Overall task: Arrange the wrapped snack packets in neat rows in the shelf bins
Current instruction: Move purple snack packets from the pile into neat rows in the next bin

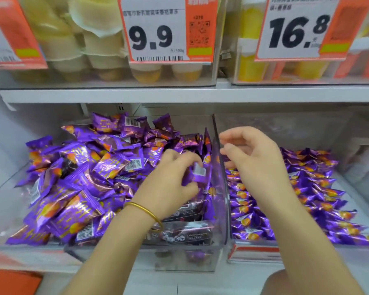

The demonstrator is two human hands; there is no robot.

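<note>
L hand pinches one purple packet w/ curled fingers, loose pile to its left, clear divider btwn both hands; R hand hovers empty, fingers loosely bent, w/ neat rows under & right of it.

Upper shelf: upper left bin, upper right bin, just beside each other.
Lower shelf: left bin, right bin, clear walls touching.
</note>
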